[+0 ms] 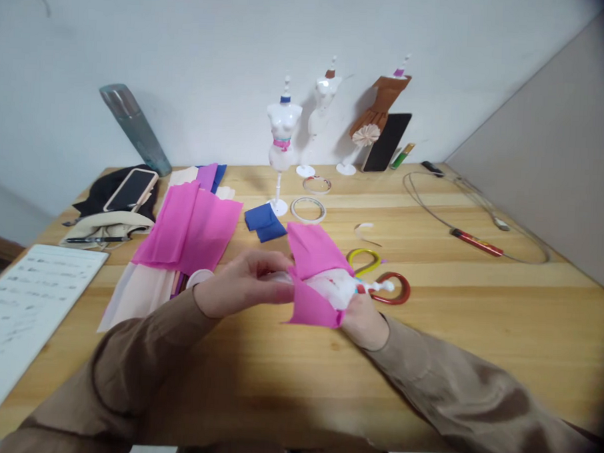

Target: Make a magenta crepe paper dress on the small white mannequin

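A small white dress form (333, 286) lies sideways above the table, its neck and beaded top pointing right. Pink crepe paper (317, 248) is wrapped partly round it, with flaps standing out above and below. My left hand (254, 284) is closed round the lower end of the form, at the paper's left edge. My right hand (365, 321) is closed at the shoulder end and the paper's lower corner; most of its fingers are hidden behind them. Yellow-handled scissors (364, 261) with an orange second loop lie just beyond, partly covered by the form.
Two dress forms (284, 129) and one in a brown dress (388, 97) stand at the back. Tape rings (309, 210), folded blue paper (265, 222) and a cable (413, 191) lie around. Pink sheets (186, 228), a phone (132, 190) and a whiteboard (28, 308) are left.
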